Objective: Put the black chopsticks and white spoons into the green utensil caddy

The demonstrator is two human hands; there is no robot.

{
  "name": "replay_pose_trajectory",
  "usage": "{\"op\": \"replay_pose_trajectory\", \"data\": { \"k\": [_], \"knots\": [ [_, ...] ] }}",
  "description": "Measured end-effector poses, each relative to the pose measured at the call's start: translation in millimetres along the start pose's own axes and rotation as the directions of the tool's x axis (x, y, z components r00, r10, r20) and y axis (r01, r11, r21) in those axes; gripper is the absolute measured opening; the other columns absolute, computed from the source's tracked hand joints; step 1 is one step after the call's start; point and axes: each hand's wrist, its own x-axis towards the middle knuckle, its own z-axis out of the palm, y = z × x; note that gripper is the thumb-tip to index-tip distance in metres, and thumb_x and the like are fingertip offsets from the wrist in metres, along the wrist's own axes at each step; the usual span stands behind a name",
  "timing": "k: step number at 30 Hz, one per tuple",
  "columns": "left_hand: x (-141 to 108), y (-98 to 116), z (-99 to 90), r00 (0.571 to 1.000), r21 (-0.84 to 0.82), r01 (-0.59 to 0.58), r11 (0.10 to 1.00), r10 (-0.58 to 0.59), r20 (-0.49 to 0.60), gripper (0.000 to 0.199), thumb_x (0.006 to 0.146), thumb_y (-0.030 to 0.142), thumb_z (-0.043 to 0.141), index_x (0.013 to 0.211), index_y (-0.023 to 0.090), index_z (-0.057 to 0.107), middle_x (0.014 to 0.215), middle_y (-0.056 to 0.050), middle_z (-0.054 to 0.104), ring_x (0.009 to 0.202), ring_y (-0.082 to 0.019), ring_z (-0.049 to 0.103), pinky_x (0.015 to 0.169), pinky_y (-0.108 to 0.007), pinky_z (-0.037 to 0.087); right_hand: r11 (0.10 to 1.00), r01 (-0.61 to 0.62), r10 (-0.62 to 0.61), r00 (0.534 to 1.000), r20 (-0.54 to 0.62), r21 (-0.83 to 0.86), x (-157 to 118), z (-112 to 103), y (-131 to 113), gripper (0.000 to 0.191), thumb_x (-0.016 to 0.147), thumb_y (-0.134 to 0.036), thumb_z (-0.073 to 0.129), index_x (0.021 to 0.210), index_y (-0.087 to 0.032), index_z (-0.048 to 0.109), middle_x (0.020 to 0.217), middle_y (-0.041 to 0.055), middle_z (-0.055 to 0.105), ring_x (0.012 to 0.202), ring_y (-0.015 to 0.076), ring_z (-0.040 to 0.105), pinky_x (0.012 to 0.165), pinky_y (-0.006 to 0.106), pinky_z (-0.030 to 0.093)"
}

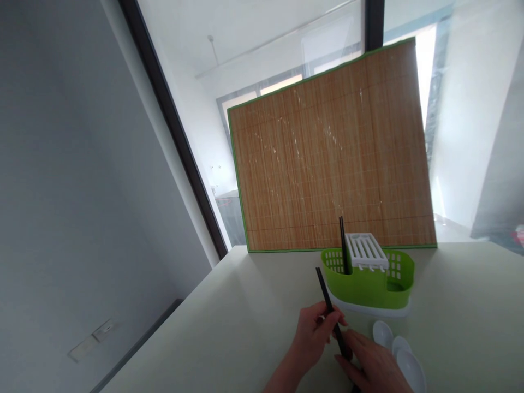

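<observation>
Chopsticks (326, 295) | black, slim, straight | tilted | left hand (310, 334), right hand (377, 364) gripping

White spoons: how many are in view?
3: the far spoon near the green basket, the middle spoon and the near spoon, all beside the right hand, which may hide more.

Three white spoons (411, 370), two hands (310, 334), two chopstick sets (324, 286), one caddy (356, 288) and, by the tabletop's (237, 322) far edge, one mat (327, 158) are seen.

The basket (360, 287) is smooth plastic, the spoons (410, 369) glossy, the chopsticks (324, 288) matt.
</observation>
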Motion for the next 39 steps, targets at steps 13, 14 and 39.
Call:
{"op": "replay_pose_trajectory", "data": {
  "k": [13, 14, 39],
  "knots": [
    [-4, 9, 6.0, 0.982, -0.042, -0.158, 0.987, 0.153, -0.110, 0.012, 0.079, 0.025, 0.064, 0.085, 0.016, 0.070, 0.078, -0.003, 0.062, 0.061, -0.009, 0.053, 0.047, -0.015, 0.045, 0.980, 0.056, -0.063, 0.998, 0.032, 0.193, 4, 6, 10, 0.016, 0.091, -0.025, 0.041, 0.086, -0.020, 0.055, 0.089, 0.0054, 0.060, 0.078, 0.0161, 0.061, 0.070, 0.027, 0.047],
    [-4, 10, 6.0, 0.982, -0.023, -0.165, 0.986, 0.162, -0.095, 0.012, 0.078, 0.023, 0.065, 0.085, 0.017, 0.071, 0.079, -0.004, 0.062, 0.063, -0.010, 0.054, 0.047, -0.015, 0.046, 0.975, 0.065, -0.072, 0.997, 0.027, 0.211, 4, 5, 10, 0.015, 0.090, -0.025, 0.042, 0.086, -0.020, 0.055, 0.090, 0.0055, 0.060, 0.080, 0.0163, 0.061, 0.072, 0.027, 0.047],
    [6, 64, -19.7, 0.978, 0.141, -0.184, 0.973, 0.195, -0.069, 0.013, 0.079, 0.026, 0.066, 0.085, 0.017, 0.073, 0.081, -0.004, 0.071, 0.074, -0.015, 0.064, 0.069, -0.024, 0.053, 0.998, 0.016, -0.019, 0.998, 0.059, 0.056, 5, -1, 16, 0.016, 0.086, -0.022, 0.047, 0.079, -0.019, 0.062, 0.080, 0.0036, 0.064, 0.078, 0.0192, 0.058, 0.073, 0.032, 0.042]
  ]
}}
